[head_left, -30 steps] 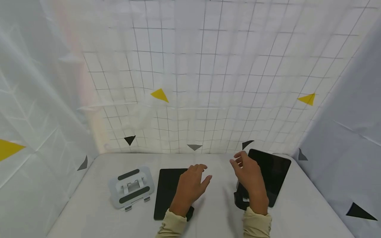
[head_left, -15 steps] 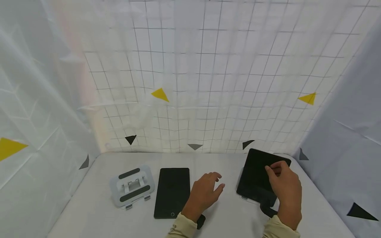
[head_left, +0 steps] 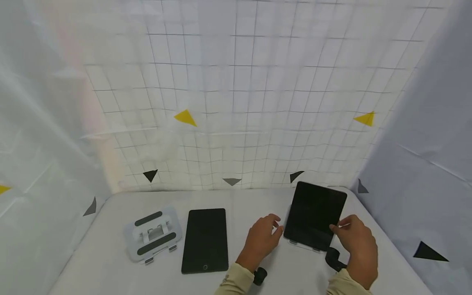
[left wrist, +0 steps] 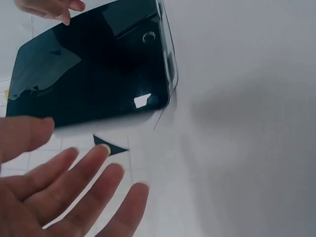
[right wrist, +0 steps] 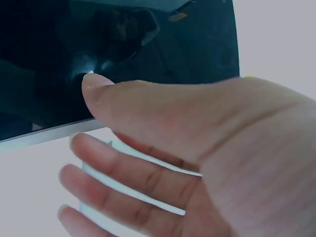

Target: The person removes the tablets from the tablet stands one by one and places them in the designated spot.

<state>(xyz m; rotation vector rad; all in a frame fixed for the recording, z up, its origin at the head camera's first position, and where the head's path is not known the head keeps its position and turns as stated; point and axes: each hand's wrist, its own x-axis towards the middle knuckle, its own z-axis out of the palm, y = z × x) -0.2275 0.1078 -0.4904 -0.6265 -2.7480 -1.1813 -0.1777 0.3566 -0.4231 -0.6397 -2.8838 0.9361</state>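
Observation:
A black-screened tablet (head_left: 315,215) leans on a pale stand (left wrist: 172,74) at the right of the table; most of that stand is hidden under it. Just off the tablet's left edge is my left hand (head_left: 262,238), its fingers spread and holding nothing. My right hand (head_left: 357,246) is at the tablet's right edge. In the right wrist view its thumb (right wrist: 143,101) overlaps the screen, while the extended fingers lie past the edge, with no firm grip showing.
Another black tablet (head_left: 205,241) lies flat left of centre on the white table (head_left: 177,282). Farther left sits a folded light-grey stand (head_left: 131,241) with dark pads. White sheeting (head_left: 236,102) with grid lines closes off the back, and plain sheeting stands at both sides.
Both hands have moved right, the left uncovering the flat tablet and coming beside the leaning one. The right hand has gone from the leaning tablet's left side across to its right edge. The view has shifted slightly.

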